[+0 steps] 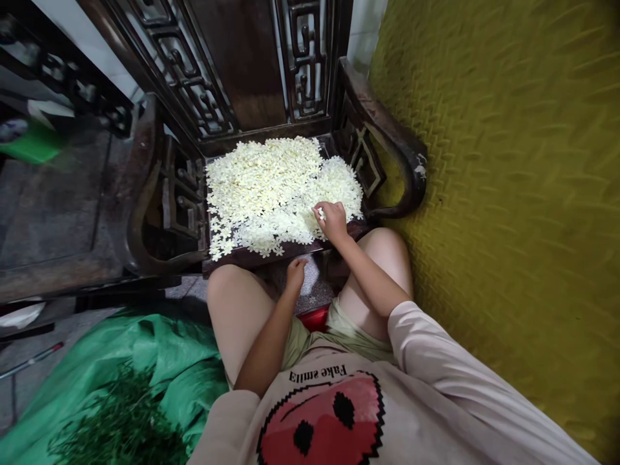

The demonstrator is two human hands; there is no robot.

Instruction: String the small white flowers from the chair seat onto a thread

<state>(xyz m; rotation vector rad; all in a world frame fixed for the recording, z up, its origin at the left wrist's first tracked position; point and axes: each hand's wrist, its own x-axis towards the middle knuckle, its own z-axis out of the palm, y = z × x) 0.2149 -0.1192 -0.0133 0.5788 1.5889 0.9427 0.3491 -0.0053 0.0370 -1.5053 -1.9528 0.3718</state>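
The right hand (pixel 332 219) rests on the near edge of a heap of small white flowers (pixel 271 184), its fingertips pinched on one bloom. The left hand (pixel 295 271) hangs lower, between the knees, fingers curled; whether it holds anything cannot be told. The flowers cover nearly the whole seat of a dark carved wooden chair (pixel 387 139). No separate sorted lot shows, so most of the heap seems unhandled. A green sheet (pixel 159 361) lies at left.

It looks like a home used for handwork: a carved wooden chair (pixel 242 71) bears a heap of white flowers (pixel 271 187), with green sheeting (pixel 165 361) and cut greenery (pixel 116 426) on the floor (pixel 29 381) beside.
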